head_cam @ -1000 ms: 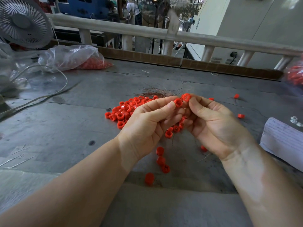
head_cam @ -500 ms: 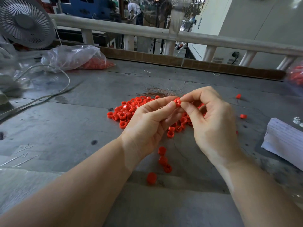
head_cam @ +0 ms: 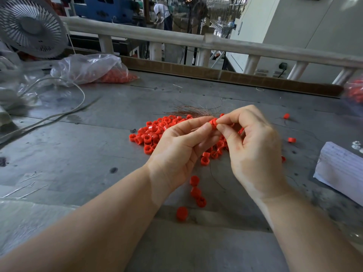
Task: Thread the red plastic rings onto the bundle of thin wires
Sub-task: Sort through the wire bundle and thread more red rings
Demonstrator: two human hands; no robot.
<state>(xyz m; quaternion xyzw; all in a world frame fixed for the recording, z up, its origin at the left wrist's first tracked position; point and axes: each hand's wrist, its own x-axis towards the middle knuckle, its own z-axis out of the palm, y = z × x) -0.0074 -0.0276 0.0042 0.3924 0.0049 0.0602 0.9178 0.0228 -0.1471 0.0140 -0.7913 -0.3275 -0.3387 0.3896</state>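
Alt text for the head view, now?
Both hands, left hand and right hand, pinch one red ring at a wire bundle above a pile of rings on a grey table.

Factory floor: scuffed metal workbench (head_cam: 78,150), bagged parts (head_cam: 94,68) (red), machinery (head_cam: 102,6) behind railing (head_cam: 176,37).

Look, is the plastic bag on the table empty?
No, the clear plastic bag at the table's far left has a heap of red rings inside it.

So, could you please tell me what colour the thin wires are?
Coppery reddish-brown wires, seen in the head view.
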